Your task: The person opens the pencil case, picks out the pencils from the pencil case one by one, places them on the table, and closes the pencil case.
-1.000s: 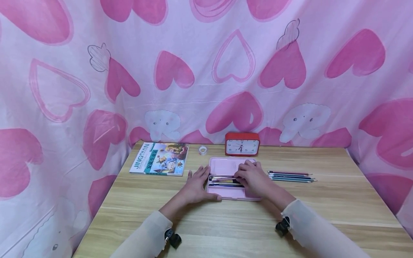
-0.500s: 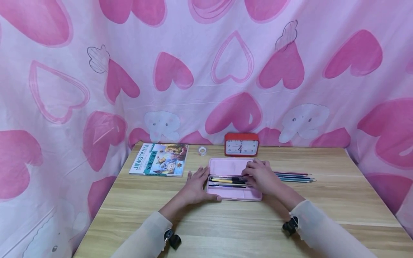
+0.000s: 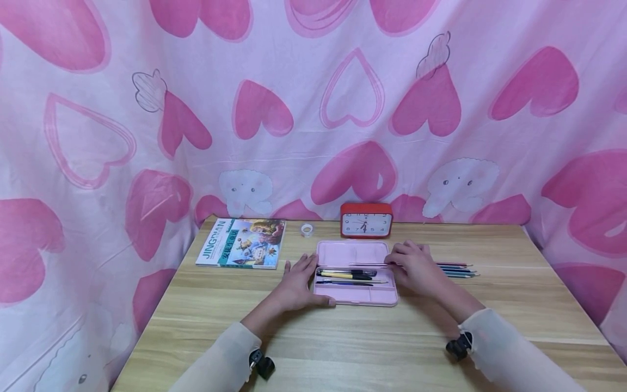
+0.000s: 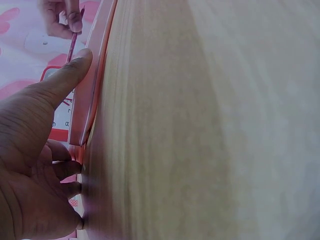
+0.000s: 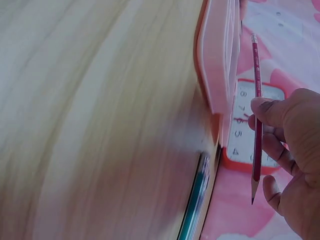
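Note:
A pink pencil case (image 3: 343, 294) lies with its lid (image 3: 343, 252) laid back on the table. My left hand (image 3: 296, 284) rests against its left end, fingers extended along the side and thumb at the front edge. Between thumb and fingers, my right hand (image 3: 416, 270) pinches a dark red pencil (image 5: 257, 70). In the right wrist view its sharpened tip points down past the fingers and its eraser end is up. In the head view the pencil spans the lid's right part, level with the hinge. Inside the case lie several pens and pencils (image 3: 345, 276).
Several pencils (image 3: 460, 271) lie side by side right of the case, partly behind the right hand. A red alarm clock (image 3: 366, 220) stands behind the case. At the back left are a picture book (image 3: 252, 242) and a small tape roll (image 3: 307, 230).
My right hand has moved right and out of the case, drawing the red pencil with it and uncovering the case's right part. The left hand has stayed in place.

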`<state>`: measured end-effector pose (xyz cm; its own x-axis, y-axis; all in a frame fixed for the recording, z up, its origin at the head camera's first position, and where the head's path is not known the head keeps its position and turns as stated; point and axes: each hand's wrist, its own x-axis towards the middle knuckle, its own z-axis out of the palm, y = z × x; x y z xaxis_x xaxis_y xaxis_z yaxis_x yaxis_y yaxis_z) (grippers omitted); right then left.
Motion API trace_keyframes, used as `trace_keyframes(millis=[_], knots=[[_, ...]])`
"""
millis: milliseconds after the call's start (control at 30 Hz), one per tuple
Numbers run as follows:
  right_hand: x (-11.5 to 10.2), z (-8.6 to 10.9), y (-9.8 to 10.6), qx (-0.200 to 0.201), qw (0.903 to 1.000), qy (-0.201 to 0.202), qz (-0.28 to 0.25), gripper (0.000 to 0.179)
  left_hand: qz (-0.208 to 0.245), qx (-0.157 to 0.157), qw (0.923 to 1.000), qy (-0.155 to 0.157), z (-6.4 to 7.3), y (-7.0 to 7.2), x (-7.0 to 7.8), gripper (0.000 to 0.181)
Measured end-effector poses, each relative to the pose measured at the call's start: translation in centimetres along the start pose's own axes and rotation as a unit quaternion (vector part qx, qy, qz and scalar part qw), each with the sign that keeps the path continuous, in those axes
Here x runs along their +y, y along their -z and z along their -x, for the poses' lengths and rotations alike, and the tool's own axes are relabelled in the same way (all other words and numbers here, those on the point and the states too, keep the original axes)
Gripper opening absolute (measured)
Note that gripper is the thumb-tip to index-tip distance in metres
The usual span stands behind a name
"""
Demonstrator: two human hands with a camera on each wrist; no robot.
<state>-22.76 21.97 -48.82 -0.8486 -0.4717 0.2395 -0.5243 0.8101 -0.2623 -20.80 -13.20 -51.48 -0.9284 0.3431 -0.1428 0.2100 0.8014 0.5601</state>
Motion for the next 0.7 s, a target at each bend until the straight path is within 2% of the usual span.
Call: trace_keyframes(millis=[700], knots=[[4.8,4.4,1.6,0.064,0.9976,-0.006,0.026,0.028,0.004,0.001,1.0,0.001,0.1,0.0,0.1,0.135]])
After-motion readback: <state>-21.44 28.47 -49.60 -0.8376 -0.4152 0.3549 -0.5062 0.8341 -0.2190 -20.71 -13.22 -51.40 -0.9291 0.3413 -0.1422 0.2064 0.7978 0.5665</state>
